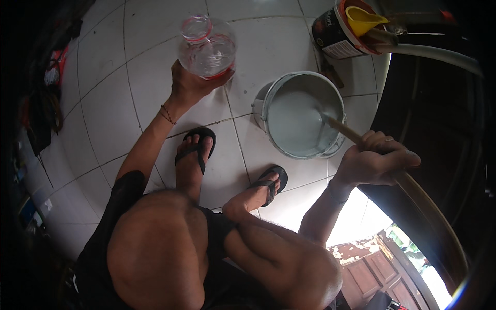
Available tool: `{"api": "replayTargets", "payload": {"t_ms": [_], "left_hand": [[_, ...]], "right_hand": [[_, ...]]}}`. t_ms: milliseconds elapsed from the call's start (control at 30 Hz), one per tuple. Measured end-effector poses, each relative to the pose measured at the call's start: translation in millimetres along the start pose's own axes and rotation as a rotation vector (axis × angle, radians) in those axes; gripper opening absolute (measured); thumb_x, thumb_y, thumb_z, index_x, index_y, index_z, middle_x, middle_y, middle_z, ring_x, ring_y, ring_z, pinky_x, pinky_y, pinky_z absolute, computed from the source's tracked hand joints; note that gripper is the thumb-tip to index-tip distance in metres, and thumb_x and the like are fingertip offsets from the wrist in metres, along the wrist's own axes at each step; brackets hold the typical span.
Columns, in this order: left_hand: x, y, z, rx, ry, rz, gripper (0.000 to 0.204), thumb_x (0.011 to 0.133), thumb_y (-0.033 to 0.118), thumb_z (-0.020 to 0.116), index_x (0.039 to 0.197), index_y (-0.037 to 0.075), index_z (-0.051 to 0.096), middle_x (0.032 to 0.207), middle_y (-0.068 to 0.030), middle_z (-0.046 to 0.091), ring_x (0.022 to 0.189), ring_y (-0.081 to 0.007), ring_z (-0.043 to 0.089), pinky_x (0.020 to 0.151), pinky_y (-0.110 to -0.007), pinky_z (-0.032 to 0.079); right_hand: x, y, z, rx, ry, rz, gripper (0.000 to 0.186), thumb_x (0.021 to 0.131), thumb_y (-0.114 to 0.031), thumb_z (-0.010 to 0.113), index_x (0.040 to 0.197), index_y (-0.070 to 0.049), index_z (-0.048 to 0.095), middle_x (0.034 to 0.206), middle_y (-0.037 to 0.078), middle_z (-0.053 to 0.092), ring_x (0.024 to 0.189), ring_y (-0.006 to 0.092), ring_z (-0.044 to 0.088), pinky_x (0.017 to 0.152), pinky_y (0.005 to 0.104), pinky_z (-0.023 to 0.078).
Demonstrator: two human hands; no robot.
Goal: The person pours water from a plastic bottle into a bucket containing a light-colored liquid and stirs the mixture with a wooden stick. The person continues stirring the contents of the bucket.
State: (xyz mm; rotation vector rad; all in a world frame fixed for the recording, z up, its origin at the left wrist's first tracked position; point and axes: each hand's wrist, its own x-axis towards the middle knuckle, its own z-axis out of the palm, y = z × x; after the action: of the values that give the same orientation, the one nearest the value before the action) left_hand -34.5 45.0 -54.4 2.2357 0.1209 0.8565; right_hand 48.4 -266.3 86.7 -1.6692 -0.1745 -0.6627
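My left hand (194, 85) is closed round the near side of a clear plastic bottle (207, 54) with red edging and a round mouth; most of its fingers are hidden by the bottle. To the right of it, a white bucket (261, 101) stands on the floor, holding a pale grey-white liquid (293, 121). My right hand (380, 157) grips a long wooden stick (431, 206). The stick's far end dips into the liquid, leaning over the bucket's right rim.
A dark tub (330, 33) with a yellow funnel (361, 20) stands behind the bucket. White tiles (150, 46) cover the floor. My feet in black flip-flops (206, 138) are near the bucket. A dark panel rises at right; a worn brown door (369, 263) shows lower right.
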Motion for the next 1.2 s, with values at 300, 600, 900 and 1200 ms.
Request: {"api": "replayTargets", "payload": {"t_ms": [300,600,900,1200], "left_hand": [[-3.1,2.6,-2.7,0.003,-0.039,-0.063,0.073,0.072,0.027,0.096,0.131,0.005,0.059,0.123,-0.0112,0.069,0.111,-0.0252,0.070,0.096,-0.036,0.059],[2.2,4.1,-0.9,0.013,0.004,0.013,0.068,0.072,0.032,0.095,0.125,0.004,0.064,0.110,-0.0116,0.076,0.096,-0.0253,0.076,0.086,-0.035,0.063],[2.3,6.3,-2.3,0.037,0.036,0.025,0.068,0.071,0.031,0.096,0.125,0.004,0.064,0.111,-0.0112,0.075,0.096,-0.0251,0.076,0.086,-0.035,0.063],[2.9,6.8,0.0,0.024,0.002,0.008,0.068,0.071,0.030,0.095,0.126,0.004,0.064,0.112,-0.0107,0.076,0.098,-0.0248,0.076,0.088,-0.035,0.062]], "right_hand": [[-39.3,-34.4,12.5,0.547,-0.265,0.229,0.059,0.113,-0.053,0.031,0.067,-0.016,0.037,0.047,-0.005,0.023,0.039,0.0068,0.016,0.038,0.0285,0.016],[0.5,-3.7,27.0,0.007,0.128,-0.015,0.063,0.111,-0.054,0.034,0.063,-0.015,0.039,0.045,-0.002,0.032,0.036,0.0084,0.029,0.039,0.0245,0.025],[-35.8,-38.9,4.4,0.431,-0.222,0.291,0.060,0.112,-0.054,0.033,0.068,-0.013,0.039,0.048,-0.002,0.031,0.037,0.0084,0.024,0.040,0.0268,0.020],[10.7,0.3,29.2,-0.037,0.136,-0.056,0.059,0.113,-0.047,0.034,0.065,-0.013,0.039,0.045,-0.002,0.033,0.035,0.0085,0.033,0.034,0.0250,0.030]]}}
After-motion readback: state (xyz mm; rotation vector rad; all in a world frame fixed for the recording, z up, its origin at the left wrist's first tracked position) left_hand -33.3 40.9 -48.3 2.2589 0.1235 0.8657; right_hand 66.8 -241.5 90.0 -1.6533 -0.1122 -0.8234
